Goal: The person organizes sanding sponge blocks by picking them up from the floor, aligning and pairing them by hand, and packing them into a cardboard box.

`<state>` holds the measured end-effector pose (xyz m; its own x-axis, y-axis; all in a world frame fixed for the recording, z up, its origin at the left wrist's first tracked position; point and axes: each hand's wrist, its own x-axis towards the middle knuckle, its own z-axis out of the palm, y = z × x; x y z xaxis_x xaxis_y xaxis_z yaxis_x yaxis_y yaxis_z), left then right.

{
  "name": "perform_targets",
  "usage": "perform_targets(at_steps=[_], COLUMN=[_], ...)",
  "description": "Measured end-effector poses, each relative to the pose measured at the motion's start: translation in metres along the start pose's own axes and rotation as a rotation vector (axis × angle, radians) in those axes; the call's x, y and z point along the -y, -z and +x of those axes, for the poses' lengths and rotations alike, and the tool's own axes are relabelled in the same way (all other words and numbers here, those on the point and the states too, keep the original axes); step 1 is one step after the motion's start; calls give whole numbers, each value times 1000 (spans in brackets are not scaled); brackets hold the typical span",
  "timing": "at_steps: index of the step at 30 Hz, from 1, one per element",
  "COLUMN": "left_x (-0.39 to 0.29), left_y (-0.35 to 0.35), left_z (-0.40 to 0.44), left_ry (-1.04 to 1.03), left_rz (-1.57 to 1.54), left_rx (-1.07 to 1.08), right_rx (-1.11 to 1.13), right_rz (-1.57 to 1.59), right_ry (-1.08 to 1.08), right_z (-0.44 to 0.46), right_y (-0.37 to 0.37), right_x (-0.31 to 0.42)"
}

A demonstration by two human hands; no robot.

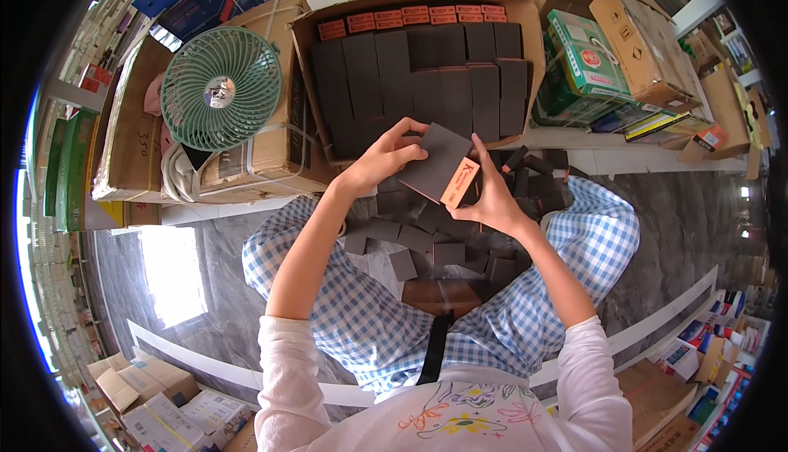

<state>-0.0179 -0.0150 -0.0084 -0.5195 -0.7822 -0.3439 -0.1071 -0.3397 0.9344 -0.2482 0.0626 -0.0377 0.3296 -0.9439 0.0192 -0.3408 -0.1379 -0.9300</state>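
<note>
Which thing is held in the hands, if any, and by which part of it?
A black block: the right hand grips its orange-labelled end; the left hand touches its opposite side.

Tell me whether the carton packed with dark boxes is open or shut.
Open: the carton has no lid across its top, and rows of dark boxes show inside.

The one view looks from the wearer's head, forward and steeply down, across a wide round field with dark edges. The white top (492, 427) is nearest, at six o'clock; left hand (384, 157) and right hand (499, 202) lie close, mid-frame; the carton (533, 50) stands beyond, toward twelve.
</note>
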Motion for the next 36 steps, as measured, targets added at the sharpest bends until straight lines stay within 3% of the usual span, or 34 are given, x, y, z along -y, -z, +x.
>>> perform_targets(at_steps=[5,8,9,10,13,14,18,24,26,28,30,32,34,36], left_x=[2,-6,-13,-12,-13,-12,-2,-18,-19,-18,-19,-27,-5,0], left_y=[10,28,30,30,30,29,19,16,27,35,31,23,29,23], left_z=[4,3,-2,-2,-1,0,5,-5,-6,-8,-9,-13,1,8], left_ry=[11,159,134,134,168,167,92,139,119,127,136,155,127,43], left_rz=[107,205,268,267,217,216,33,185,254,355,311,183,33,-434], left_rx=[131,249,292,292,-40,-41,-46,133,147,151,92,-122,-121,-175], right_rx=[-147,-451,-486,-486,-173,-50,73,-150,-386,-388,-352,-327,-308,-253], right_rz=[-98,-306,-181,-95,61,69,-129,-165,-60,264,207,86,68,-65], right_ry=[15,27,-38,-35,-62,-51,-94,-66,-92,5,92,183,206,226], right_z=[5,12,16,17,13,12,7,13,18,23,21,19,18,16], right_y=[9,18,24,32,44,42,17,19,24,30,33,30,21,18], right_x=[-1,-17,-21,-24,-9,0,6,-22,-41,-34,-22,-17,-16,-9])
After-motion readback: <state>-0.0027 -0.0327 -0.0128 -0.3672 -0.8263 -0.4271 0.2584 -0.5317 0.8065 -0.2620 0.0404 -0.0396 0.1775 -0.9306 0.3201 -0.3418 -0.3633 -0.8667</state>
